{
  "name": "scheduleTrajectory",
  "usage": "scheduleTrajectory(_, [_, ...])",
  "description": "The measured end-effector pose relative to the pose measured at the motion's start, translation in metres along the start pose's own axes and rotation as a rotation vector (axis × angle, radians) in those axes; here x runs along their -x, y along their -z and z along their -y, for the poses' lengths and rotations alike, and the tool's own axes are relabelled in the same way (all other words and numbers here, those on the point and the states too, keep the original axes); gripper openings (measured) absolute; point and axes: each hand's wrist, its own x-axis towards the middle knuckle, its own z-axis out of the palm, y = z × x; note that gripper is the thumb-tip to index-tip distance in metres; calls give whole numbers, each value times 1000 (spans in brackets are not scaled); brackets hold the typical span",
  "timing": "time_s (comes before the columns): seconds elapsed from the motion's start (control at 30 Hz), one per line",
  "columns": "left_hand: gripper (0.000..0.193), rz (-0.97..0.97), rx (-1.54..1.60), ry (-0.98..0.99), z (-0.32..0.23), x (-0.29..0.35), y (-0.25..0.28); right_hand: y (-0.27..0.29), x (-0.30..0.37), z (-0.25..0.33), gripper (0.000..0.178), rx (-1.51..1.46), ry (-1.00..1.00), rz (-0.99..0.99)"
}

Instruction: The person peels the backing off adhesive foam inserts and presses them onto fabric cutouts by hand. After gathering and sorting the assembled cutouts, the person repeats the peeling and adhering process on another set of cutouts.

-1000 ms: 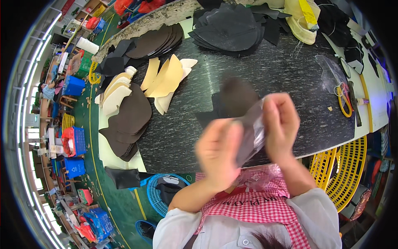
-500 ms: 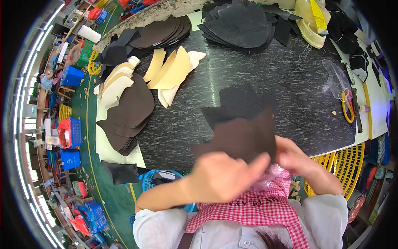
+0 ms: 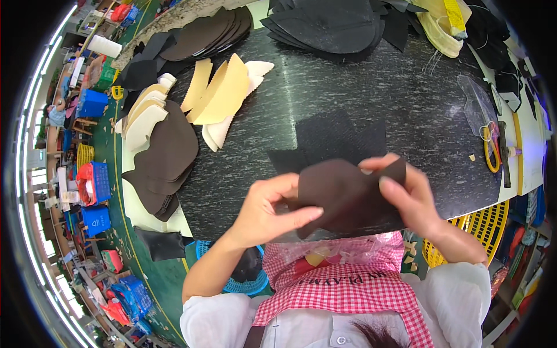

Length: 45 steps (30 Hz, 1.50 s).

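Between my hands, at the near edge of the table, a dark brown cut piece of leather-like sheet (image 3: 345, 194) is held up. My left hand (image 3: 267, 211) pinches its left edge, with the thumb on the near face. At its right side my right hand (image 3: 411, 194) grips the upper corner between thumb and fingers. Just beyond the held piece lies a black cut piece (image 3: 331, 136), flat on the dark speckled table (image 3: 249, 180). A pile of dark brown pieces (image 3: 174, 148) rests at the left.
Cream pieces with zigzag edges (image 3: 223, 95) lie left of centre. Stacked brown pieces (image 3: 206, 37) and black pieces (image 3: 325, 26) stand at the back. Yellow-handled scissors (image 3: 493, 153) lie at the right edge, beside a clear plastic bag (image 3: 477, 104). A yellow basket (image 3: 473, 232) is below.
The brown piece has been turned and lowered. My left hand has moved left, from in front of the piece to its left edge; my right hand has risen to its upper right corner.
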Motion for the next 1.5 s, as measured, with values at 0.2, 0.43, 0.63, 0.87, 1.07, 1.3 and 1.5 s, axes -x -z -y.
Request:
scheduleTrajectory(0.2, [33,-115,-618,-78,-13,-37,9,30,-38,5,33,602,157,-155])
scheduleTrajectory(0.43, [31,-213,-629,-110,2,-43,7,33,-52,10,32,719,158,-117])
scheduleTrajectory(0.63, [31,-205,-682,-118,-3,-45,2,35,-58,1,24,942,316,-97])
scheduleTrajectory(0.87, [34,-173,-812,-132,-7,-42,0,17,-70,17,18,1009,813,128])
scheduleTrajectory(1.07, [39,-323,-506,47,-6,-32,24,0,-68,-6,22,1073,659,249])
scheduleTrajectory(1.3, [45,-286,-625,-22,-6,-31,24,-10,-75,-7,42,1251,720,283])
scheduleTrajectory(1.5, [51,-271,-673,-78,-3,-33,20,-11,-83,-7,43,1175,765,314])
